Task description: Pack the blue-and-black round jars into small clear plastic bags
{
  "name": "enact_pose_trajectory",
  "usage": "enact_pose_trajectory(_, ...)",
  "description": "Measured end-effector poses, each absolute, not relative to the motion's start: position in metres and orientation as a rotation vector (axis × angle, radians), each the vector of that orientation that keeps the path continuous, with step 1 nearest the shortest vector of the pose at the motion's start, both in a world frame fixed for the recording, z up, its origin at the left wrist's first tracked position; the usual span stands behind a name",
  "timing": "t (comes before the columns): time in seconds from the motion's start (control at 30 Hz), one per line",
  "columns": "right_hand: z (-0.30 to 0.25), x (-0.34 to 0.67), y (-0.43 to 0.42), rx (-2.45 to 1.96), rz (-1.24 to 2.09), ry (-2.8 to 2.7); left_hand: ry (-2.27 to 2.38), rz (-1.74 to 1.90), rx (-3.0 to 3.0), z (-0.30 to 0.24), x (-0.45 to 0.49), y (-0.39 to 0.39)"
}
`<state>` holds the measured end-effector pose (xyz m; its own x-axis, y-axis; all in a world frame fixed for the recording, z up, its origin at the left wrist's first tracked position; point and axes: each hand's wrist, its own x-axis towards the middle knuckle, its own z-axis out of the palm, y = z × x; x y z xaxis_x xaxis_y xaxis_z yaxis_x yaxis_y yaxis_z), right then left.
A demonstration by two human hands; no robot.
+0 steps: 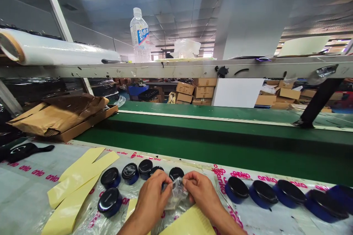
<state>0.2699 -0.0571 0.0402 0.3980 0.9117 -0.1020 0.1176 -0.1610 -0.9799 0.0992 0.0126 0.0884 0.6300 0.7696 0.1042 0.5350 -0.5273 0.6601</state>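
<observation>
A small clear plastic bag is stretched between my hands, its contents hard to make out. My left hand pinches the bag's left edge between thumb and fingers. On the opposite edge, my right hand has its fingers closed on the same plastic. Just beyond my fingers sits a round dark jar, with another partly hidden behind my left hand. Several more black-lidded blue jars stand to the left. A yellow paper sheet lies below my right hand.
More blue jars form a row at right. Yellow paper strips lie at left on the plastic-covered table. Behind runs a green conveyor belt, with a cardboard tray at its left. A shelf beam crosses above, carrying a bottle.
</observation>
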Motion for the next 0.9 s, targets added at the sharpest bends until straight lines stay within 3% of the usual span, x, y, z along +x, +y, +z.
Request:
enact_pose_trajectory(0.3,0.056,0.274,-0.057,-1.960,0.558,-1.129,1.199,0.495,2.758,0.096,0.117,0.017)
enact_pose_trajectory(0.73,0.052,0.289,-0.025,-2.073,0.564,-1.299,1.132,0.253,2.852,0.087,0.128,0.055)
enact_pose_trajectory(0.9,0.055,0.283,-0.029,-2.189,0.423,-1.347,1.150,0.174,2.835,0.091,0.136,0.055)
